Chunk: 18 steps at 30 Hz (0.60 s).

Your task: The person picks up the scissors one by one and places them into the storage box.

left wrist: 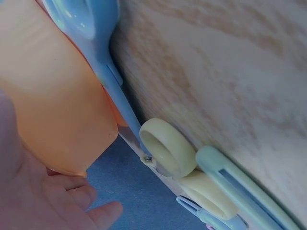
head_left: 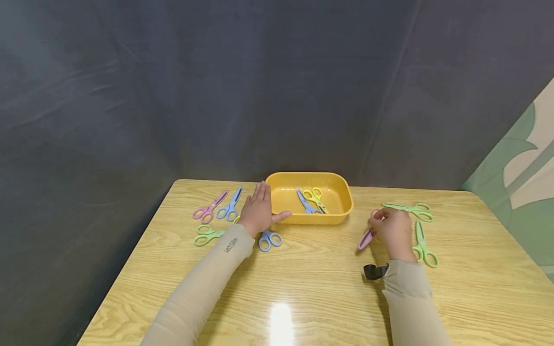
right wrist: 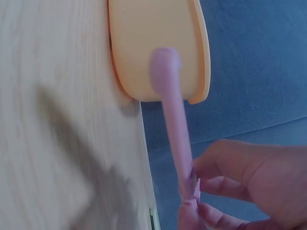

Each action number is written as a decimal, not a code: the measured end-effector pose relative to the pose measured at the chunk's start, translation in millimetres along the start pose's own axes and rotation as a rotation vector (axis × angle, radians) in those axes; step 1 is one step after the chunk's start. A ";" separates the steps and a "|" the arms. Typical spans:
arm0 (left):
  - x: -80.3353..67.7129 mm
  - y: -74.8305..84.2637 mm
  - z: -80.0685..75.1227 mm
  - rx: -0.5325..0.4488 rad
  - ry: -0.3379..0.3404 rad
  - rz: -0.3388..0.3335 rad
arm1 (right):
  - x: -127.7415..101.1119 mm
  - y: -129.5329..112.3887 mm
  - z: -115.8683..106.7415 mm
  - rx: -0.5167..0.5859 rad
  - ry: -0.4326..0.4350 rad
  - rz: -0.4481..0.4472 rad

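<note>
A yellow plastic tray [head_left: 318, 219] stands at the table's back edge, with blue scissors [head_left: 306, 202] and yellow scissors [head_left: 317, 199] inside. Against its left end rests my left hand [head_left: 258, 211], fingers straight and thumb along the front rim. Partly under that hand lie blue scissors [head_left: 269, 240] and another yellow pair [left wrist: 168, 148]. To the right of the tray, my right hand [head_left: 395, 230] pinches pink scissors [head_left: 366, 239] near the pivot. The right wrist view shows the pink scissors [right wrist: 176, 129] raised off the table, their shadow on the wood.
Left of the tray lie pink scissors [head_left: 209, 207], blue scissors [head_left: 231, 205] and green scissors [head_left: 207, 235]. Beyond my right hand are two green pairs, one farther back [head_left: 415, 210] and one nearer [head_left: 421, 245]. A dark curtain [head_left: 277, 96] hangs behind the table.
</note>
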<state>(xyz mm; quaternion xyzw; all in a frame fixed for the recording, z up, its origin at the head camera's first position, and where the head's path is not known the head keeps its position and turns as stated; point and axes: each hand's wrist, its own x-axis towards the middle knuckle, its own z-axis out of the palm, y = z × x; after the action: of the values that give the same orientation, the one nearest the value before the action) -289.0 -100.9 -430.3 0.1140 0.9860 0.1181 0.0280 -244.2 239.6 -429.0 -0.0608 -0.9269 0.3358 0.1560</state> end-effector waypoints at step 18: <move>-0.4 3.3 -4.5 0.042 -0.037 -0.024 | 17.0 -28.5 -3.5 0.031 -0.008 -0.101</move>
<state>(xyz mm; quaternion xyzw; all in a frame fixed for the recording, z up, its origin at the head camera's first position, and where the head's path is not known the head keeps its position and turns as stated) -288.3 -98.9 -425.1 0.1051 0.9889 0.0949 0.0453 -259.4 223.5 -404.0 -0.0102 -0.9241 0.3420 0.1700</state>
